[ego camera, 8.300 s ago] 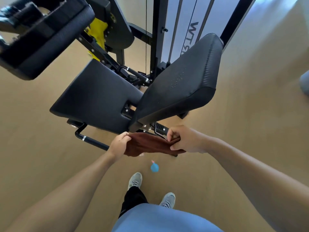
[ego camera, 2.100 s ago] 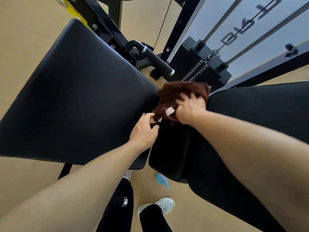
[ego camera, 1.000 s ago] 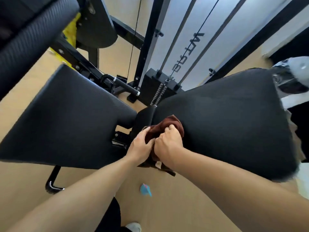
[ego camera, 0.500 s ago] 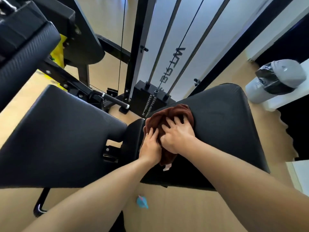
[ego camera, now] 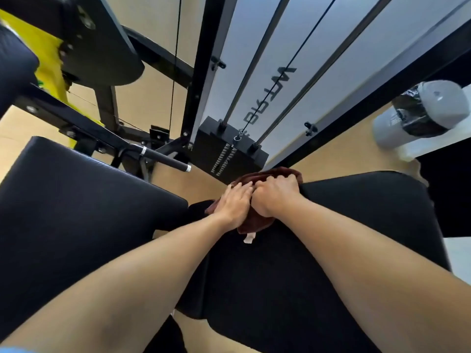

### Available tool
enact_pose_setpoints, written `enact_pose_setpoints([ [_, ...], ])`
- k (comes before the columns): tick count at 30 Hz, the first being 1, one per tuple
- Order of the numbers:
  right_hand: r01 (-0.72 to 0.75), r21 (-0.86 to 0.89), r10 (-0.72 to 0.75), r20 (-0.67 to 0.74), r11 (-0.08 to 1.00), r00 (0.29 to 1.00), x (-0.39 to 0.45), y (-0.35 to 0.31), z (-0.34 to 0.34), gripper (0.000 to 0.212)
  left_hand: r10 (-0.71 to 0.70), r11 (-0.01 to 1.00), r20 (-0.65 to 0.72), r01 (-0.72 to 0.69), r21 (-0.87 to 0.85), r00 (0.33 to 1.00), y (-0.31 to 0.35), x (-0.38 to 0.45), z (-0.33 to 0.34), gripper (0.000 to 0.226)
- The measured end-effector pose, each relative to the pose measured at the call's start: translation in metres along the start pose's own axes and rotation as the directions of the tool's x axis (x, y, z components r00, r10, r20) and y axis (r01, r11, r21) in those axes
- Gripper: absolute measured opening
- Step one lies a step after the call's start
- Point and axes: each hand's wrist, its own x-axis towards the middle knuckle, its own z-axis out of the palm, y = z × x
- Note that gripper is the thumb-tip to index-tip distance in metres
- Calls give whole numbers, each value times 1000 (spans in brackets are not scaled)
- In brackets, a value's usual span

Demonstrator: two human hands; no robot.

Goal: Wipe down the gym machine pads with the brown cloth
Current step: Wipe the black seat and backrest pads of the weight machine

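Observation:
The brown cloth [ego camera: 254, 221] lies bunched on the far left corner of the right black pad [ego camera: 344, 220]. Its far part drapes over the pad's far edge and a white tag hangs from its near end. My left hand [ego camera: 233, 203] lies flat on the cloth with straight fingers. My right hand [ego camera: 276, 196] sits beside it, its fingers curled over the cloth at the pad's edge. A second black pad [ego camera: 76, 207] stands to the left, apart from both hands.
Beyond the pads stand the black machine frame [ego camera: 201, 72], the weight stack [ego camera: 229, 151] with its cable, and a handle bar [ego camera: 163, 159]. A yellow part [ego camera: 48, 64] and another black pad [ego camera: 15, 70] are at far left. A grey bin [ego camera: 420, 113] stands at the right.
Both hands have pushed the cloth away from me along the right pad, from its near left part to its far edge. The view has tilted upward and closer.

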Motion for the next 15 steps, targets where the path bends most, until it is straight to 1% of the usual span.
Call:
enact_pose_setpoints([
  [1,-10,9,10,58,1000,998,5,10,-7,47,22,1000,-10,-22,-9,1000,12,6,0,58],
  [2,-16,18,13,113,1000,994,10,19,-13,47,41,999,-24,-41,-1,999,20,10,1,58],
  [4,-22,41,13,210,999,978,19,33,-20,51,58,996,-31,-56,69,998,32,10,2,60],
  [5,-18,54,5,246,998,969,21,36,-22,52,62,995,-33,-59,83,998,31,9,3,58],
  [7,-1,67,-18,290,998,957,23,36,-24,52,49,998,-42,-47,42,998,25,10,3,50],
  [9,48,82,-68,267,995,961,20,30,-25,54,13,1000,-27,-13,-4,1000,12,11,2,49],
  [11,109,54,-117,180,993,977,20,15,-16,54,-30,999,-7,30,-15,1000,-5,10,-1,54],
  [13,171,5,-171,71,985,983,24,-3,-5,52,-115,991,2,115,-72,993,-25,8,-5,55],
  [15,221,-24,-220,32,975,975,32,-11,3,50,-148,984,-10,146,-105,989,-38,6,-8,53],
])
